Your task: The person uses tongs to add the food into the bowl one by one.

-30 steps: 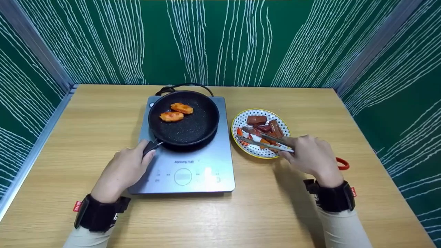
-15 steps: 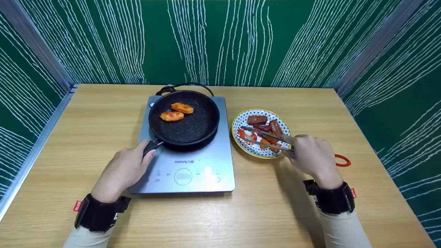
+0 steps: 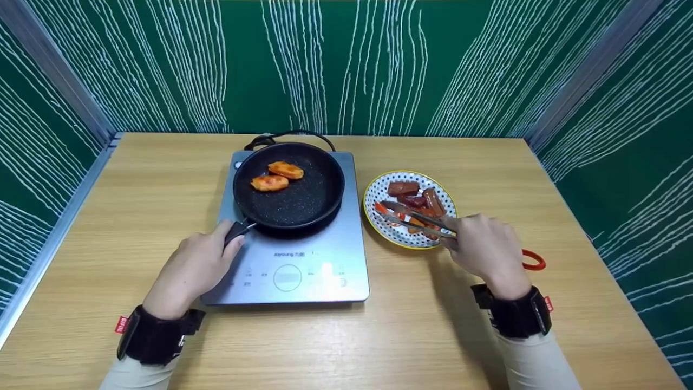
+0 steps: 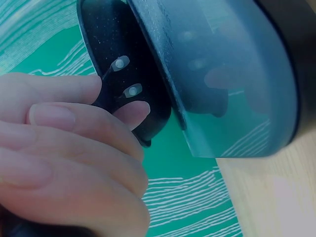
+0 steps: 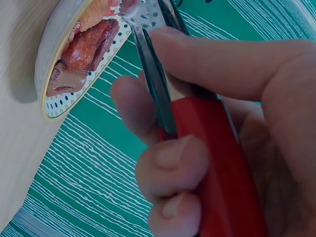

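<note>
My left hand [image 3: 197, 265] grips the black handle [image 3: 236, 232] of a frying pan [image 3: 292, 208]. Two browned chicken wings [image 3: 269, 183] lie at the pan's left. On the right, my right hand [image 3: 486, 250] holds metal tongs [image 3: 419, 218] by their red grip [image 5: 215, 163]. The tongs' tips are over the left part of a dotted plate [image 3: 381, 230], at a red-and-white piece [image 3: 381, 208] that looks like a shrimp or crab stick. Brown meat pieces [image 3: 403, 188] and an orange piece lie around them on the plate.
The pan stands on a silver induction cooker [image 3: 325, 254], with a black cord [image 3: 303, 132] behind it. The wooden table [image 3: 411, 325] is bounded at the back and sides by green walls [image 3: 373, 70] with white lines.
The tongs' arms spread apart, then came closer together around the red-and-white piece. My right hand has shifted slightly left. My left hand, the pan and the wings stayed in place.
</note>
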Tool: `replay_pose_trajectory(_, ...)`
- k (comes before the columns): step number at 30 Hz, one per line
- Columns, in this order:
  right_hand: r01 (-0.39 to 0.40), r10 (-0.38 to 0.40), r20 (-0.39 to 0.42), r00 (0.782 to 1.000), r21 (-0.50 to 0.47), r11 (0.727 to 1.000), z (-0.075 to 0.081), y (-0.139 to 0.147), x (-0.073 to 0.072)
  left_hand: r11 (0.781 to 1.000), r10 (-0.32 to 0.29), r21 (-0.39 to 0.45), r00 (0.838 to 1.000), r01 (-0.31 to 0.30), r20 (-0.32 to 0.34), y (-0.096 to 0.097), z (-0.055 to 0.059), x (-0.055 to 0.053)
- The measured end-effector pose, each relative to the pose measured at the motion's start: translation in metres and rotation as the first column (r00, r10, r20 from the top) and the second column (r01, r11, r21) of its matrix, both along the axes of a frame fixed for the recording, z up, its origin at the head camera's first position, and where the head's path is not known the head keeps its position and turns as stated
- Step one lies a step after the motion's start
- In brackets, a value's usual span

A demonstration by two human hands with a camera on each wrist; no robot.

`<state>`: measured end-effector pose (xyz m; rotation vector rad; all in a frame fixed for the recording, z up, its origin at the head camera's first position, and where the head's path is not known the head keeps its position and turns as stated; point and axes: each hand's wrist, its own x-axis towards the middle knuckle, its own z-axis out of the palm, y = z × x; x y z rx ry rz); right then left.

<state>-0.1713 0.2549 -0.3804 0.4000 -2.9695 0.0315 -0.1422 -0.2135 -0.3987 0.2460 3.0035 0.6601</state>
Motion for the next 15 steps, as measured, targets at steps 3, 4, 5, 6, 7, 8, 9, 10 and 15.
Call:
replay_pose_trajectory(3,-0.012,0.012,-0.014,1.000,0.004,1.000,-0.0009,0.0002,-0.0006,1.000,0.001,0.001,1.000,-0.001,0.004,-0.0001,-0.0001,-0.0003)
replay_pose_trajectory(4,-0.016,0.016,-0.018,1.000,0.002,1.000,-0.0010,0.0004,-0.0007,1.000,0.000,0.001,1.000,0.000,0.006,-0.0002,0.0000,-0.0005)
replay_pose_trajectory(5,-0.018,0.018,-0.020,1.000,0.002,1.000,-0.0010,0.0008,-0.0007,1.000,0.000,0.001,1.000,-0.001,0.009,-0.0001,0.0003,-0.0004)
replay_pose_trajectory(6,-0.021,0.021,-0.020,1.000,-0.001,1.000,-0.0010,0.0012,-0.0009,1.000,0.000,0.002,1.000,0.000,0.011,-0.0002,0.0003,-0.0008)
replay_pose_trajectory(7,-0.024,0.024,-0.020,1.000,0.000,1.000,-0.0008,0.0014,-0.0009,1.000,0.000,0.003,1.000,0.000,0.015,-0.0003,0.0004,-0.0010)
replay_pose_trajectory(8,-0.026,0.026,-0.015,1.000,-0.001,1.000,-0.0006,0.0016,-0.0009,1.000,0.002,0.002,1.000,-0.002,0.019,-0.0003,0.0008,-0.0010)
replay_pose_trajectory(9,-0.026,0.026,-0.015,1.000,-0.001,1.000,-0.0004,0.0020,-0.0010,1.000,0.004,0.001,1.000,-0.004,0.020,-0.0004,0.0009,-0.0009)
replay_pose_trajectory(10,-0.027,0.027,-0.015,1.000,-0.002,1.000,-0.0003,0.0024,-0.0012,1.000,0.004,0.003,1.000,-0.004,0.024,-0.0004,0.0009,-0.0010)
replay_pose_trajectory(15,-0.023,0.023,-0.012,1.000,-0.011,1.000,0.0006,0.0056,-0.0025,1.000,0.004,0.013,1.000,-0.004,0.031,0.0000,0.0012,-0.0009)
